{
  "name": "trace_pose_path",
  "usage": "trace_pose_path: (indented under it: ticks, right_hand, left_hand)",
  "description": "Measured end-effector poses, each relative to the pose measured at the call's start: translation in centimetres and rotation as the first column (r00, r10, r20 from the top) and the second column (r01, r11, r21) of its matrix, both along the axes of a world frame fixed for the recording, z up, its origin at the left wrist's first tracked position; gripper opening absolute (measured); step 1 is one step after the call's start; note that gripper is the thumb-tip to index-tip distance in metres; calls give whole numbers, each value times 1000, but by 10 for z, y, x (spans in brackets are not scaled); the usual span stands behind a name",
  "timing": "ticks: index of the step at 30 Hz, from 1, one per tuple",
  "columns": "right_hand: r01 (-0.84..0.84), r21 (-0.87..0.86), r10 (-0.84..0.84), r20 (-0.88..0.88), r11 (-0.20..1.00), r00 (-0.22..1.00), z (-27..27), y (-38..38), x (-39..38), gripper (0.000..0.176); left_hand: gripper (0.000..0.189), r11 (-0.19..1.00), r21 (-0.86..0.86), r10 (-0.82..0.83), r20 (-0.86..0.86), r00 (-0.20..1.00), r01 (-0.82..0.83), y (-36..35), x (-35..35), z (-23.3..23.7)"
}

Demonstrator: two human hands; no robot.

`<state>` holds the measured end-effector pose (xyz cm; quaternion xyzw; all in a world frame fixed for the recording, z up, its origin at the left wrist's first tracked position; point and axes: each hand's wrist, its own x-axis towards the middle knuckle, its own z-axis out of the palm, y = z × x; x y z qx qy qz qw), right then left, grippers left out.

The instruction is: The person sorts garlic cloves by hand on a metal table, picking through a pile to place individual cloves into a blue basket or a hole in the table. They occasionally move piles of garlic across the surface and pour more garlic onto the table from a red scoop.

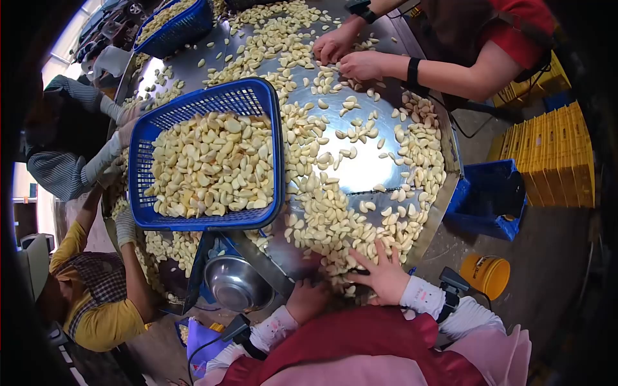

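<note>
Loose pale cloves (322, 215) lie on the bench (367, 170) beneath the right hand (386, 276), fanned open, gripping none, perhaps to span many; how open the shadowed left hand (310, 300) is, or what it holds, cannot be told.

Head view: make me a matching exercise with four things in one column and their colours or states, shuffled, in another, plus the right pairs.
Things:
1. central basket
2. bowl
3. bucket
4. right hand

Colours or states:
A. yellow
B. spread out among cloves
C. blue, heaped with cloves
D. silvery metal

Pairs: 1-C, 2-D, 3-A, 4-B
</note>
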<state>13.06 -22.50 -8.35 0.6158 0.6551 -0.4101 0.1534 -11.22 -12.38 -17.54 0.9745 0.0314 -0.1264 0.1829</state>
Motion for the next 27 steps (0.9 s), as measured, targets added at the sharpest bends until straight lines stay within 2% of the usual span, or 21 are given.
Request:
trace_pose_path:
  ticks: [1, 2, 3, 4, 5, 6, 7, 8, 10, 11, 13, 14, 15, 17, 19, 20, 21, 22, 23, 25, 27]
  right_hand:
    - [3, -2, -3, -1, 1000, 1000, -13, -7, 10, 93]
    - [127, 102, -97, -261, 987, 960, -36, -14, 30, 86]
    - [269, 171, -149, -510, 948, 847, -48, -16, 50, 79]
    - [347, 238, -246, -369, 907, 896, -42, -3, 77, 77]
    - [411, 313, -354, -224, 856, 908, -36, 13, 102, 76]
    - [464, 392, -500, -11, 794, 866, -32, 25, 117, 75]
    - [483, 486, -628, 191, 728, 754, -28, 33, 126, 74]
    - [481, 496, -634, 197, 723, 748, -27, 37, 129, 74]
    - [445, 506, -643, 331, 739, 691, -30, 41, 127, 78]
    - [445, 509, -645, 330, 737, 689, -29, 37, 122, 78]
    - [245, 669, -561, 305, 701, 770, -27, 24, 101, 61]
    - [344, 666, -562, 138, 662, 816, -28, 19, 89, 52]
    - [439, 638, -547, -33, 633, 837, -29, 12, 74, 43]
    - [505, 587, -478, -217, 633, 851, -25, 12, 43, 28]
    - [557, 575, -434, -350, 599, 830, -36, 20, 22, 29]
    - [549, 596, -395, -382, 586, 835, -37, 26, 16, 28]
    - [550, 601, -399, -379, 579, 835, -36, 34, 9, 28]
    - [540, 604, -408, -356, 586, 841, -34, 42, 2, 29]
    - [533, 601, -418, -335, 595, 844, -33, 45, -4, 30]
    - [524, 609, -389, -352, 595, 851, -40, 43, -8, 29]
    - [590, 475, -464, -365, 653, 807, -34, 45, -8, 22]
  left_hand:
    - [54, 1000, -2, -3, -1, 1000, 3, 13, 5, 5]
    - [51, 950, -311, -12, 61, 998, 30, 42, 20, 10]
    - [48, 806, -588, 1, 122, 993, 71, 66, 37, 17]
    - [46, 795, -561, 299, 35, 954, -229, 83, 56, 33]
    - [45, 696, -511, 568, -39, 822, -505, 97, 73, 45]
    - [48, 769, -328, 601, 79, 795, -549, 105, 90, 44]
    - [52, 797, -133, 604, 211, 769, -589, 106, 106, 41]
    - [52, 801, -136, 598, 224, 770, -583, 105, 116, 38]
    - [55, 871, -1, 470, 289, 834, -491, 100, 127, 36]
    - [55, 872, 0, 468, 292, 834, -490, 99, 126, 40]
    - [47, 690, -256, 720, 154, 676, -677, 96, 116, 51]
    - [37, 780, -252, 615, 136, 777, -573, 93, 104, 49]
    - [37, 779, -251, 615, 124, 779, -575, 84, 99, 41]
    - [25, 894, -181, 447, 311, 839, -409, 64, 94, 22]
    - [27, 887, -204, 462, 363, 809, -415, 62, 94, 13]
    - [24, 848, -327, 519, 347, 781, -418, 61, 92, 7]
    - [21, 796, -444, 571, 327, 753, -411, 60, 92, 2]
    - [13, 420, -685, 716, -153, 681, -595, 59, 96, 20]
    - [13, 426, -688, 708, -150, 690, -588, 58, 98, 24]
    - [11, -137, -896, 733, -378, 566, -421, 57, 101, 29]
    - [16, -173, -893, 719, -403, 567, -415, 54, 104, 34]
